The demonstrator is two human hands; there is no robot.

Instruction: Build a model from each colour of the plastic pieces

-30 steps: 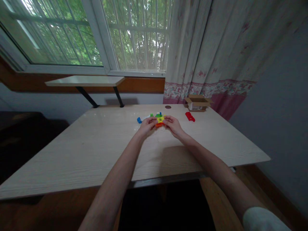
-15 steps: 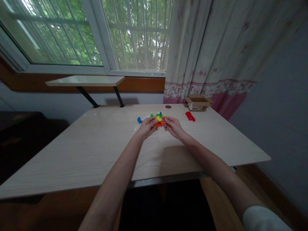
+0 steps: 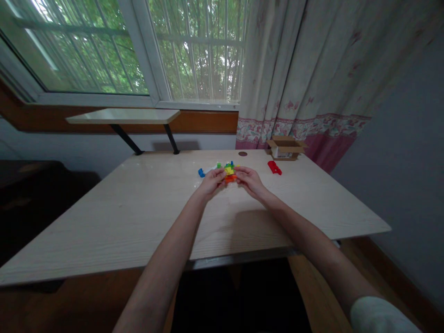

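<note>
Fingers of the left hand [image 3: 210, 183] and right hand [image 3: 250, 181] are curling partly closed, gripping a plastic brick assembly [image 3: 229, 174] from opposite sides. Assembly is showing yellow, green and orange bricks and is sitting between both hands, with a blue brick [image 3: 201, 173] showing just beyond the left hand.

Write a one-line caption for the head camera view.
Left hand and right hand grip colourful plastic toy bricks at a pale wood-grain table.

Toy bricks [image 3: 229, 171] in yellow, orange, green & blue, red brick [image 3: 274, 168], cream curtain [image 3: 277, 69] w/ pink florals, pink patterned hem [image 3: 301, 132], pale wood-grain tabletop [image 3: 121, 222], brown cardboard box [image 3: 286, 149]
</note>
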